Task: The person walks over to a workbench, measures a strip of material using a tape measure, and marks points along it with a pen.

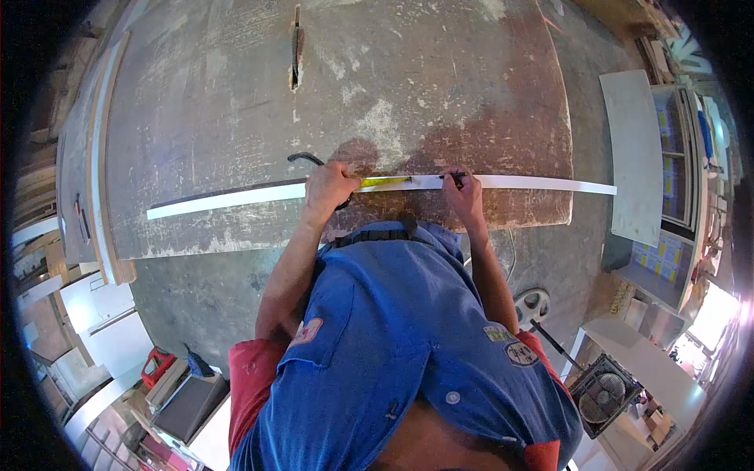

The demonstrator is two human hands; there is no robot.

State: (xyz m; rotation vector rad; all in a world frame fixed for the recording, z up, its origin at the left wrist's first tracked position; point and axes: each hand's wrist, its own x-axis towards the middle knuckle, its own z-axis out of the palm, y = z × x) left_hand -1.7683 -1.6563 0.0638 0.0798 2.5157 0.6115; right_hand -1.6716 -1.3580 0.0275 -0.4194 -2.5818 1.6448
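Note:
A long, narrow white strip [251, 195] lies across the worn wooden table [236, 102] near its front edge, its right end reaching past the table's side. My left hand [330, 188] is closed around a tape measure whose case is mostly hidden by the fingers. The tape's yellow blade [383, 182] runs out to the right along the strip. A black curved strap [304, 158] sticks out behind this hand. Farther right, my right hand [465, 191] pinches a dark pen-like marker [454, 179] over the strip, close to the blade's end.
A slot [296, 51] cuts through the tabletop at the far side. At the left edge stands a long board [102, 165]. A pale panel [632, 157] is at the right, beside shelving. On the floor at lower right is a fan-like machine [603, 395].

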